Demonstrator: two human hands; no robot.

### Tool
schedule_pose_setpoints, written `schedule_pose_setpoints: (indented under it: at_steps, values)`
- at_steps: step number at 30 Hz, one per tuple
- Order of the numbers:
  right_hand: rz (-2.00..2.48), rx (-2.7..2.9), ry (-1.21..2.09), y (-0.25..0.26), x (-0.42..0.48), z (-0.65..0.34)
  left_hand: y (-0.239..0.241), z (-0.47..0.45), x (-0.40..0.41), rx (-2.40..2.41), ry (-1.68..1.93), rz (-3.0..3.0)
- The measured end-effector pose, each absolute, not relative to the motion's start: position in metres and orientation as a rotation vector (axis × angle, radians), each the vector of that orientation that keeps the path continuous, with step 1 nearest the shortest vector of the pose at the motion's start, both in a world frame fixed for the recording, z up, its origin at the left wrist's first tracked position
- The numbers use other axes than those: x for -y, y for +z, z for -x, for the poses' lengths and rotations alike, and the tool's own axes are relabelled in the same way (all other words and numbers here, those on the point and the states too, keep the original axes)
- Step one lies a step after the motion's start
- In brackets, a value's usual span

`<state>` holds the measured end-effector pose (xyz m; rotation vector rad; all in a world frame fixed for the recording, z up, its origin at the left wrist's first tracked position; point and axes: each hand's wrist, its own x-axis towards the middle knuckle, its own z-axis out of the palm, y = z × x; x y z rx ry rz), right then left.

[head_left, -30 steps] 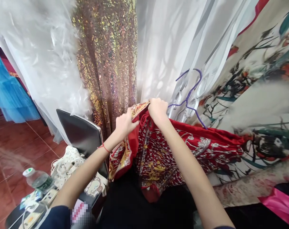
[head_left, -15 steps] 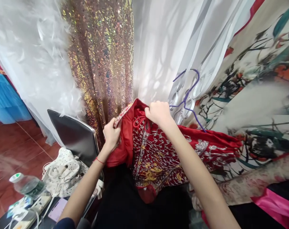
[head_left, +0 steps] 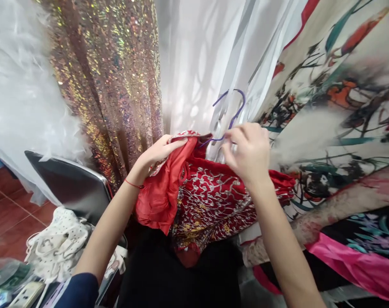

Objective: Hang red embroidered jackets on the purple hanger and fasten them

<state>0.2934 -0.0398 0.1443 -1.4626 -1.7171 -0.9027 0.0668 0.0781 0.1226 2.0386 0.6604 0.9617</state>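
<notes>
A red garment [head_left: 210,179] with silver and gold embroidery hangs over my lap, its plain red lining [head_left: 156,205] turned outward on the left. My left hand [head_left: 162,150] grips the garment's upper edge, thumb on the lining and fingers behind the cloth. Slightly blurred, my right hand [head_left: 248,149] is closed with bent fingers at the neck of a purple hanger [head_left: 241,102]. The hanger's hook points up, and its left arm reaches into the garment's opening beside my left hand. My right hand and the cloth hide the hanger's other arm.
Ahead hang a sequined gold cloth [head_left: 117,85], white sheer fabric [head_left: 191,64] and a flower-printed cloth [head_left: 325,128]. At left are a dark chair back [head_left: 69,184], a dotted white bag [head_left: 53,248], a bottle [head_left: 8,273] and a power strip [head_left: 26,295]. Pink fabric [head_left: 351,265] lies at right.
My right hand has left the garment's edge and moved right to the hanger. My left hand has shifted up and right with the garment's edge. The view has swung slightly right.
</notes>
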Motion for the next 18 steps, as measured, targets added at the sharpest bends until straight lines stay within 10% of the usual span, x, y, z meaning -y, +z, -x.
schedule_pose_setpoints:
  at_steps: [8, 18]
  values:
    - [1.662, 1.884, 0.668, 0.152, 0.059, -0.381, 0.135, -0.072, -0.063, -0.732, 0.835, -1.839]
    - [1.709, 1.975, 0.959, 0.169, 0.032, -0.346, 0.168, -0.111, -0.035, -0.511, 0.79, -1.904]
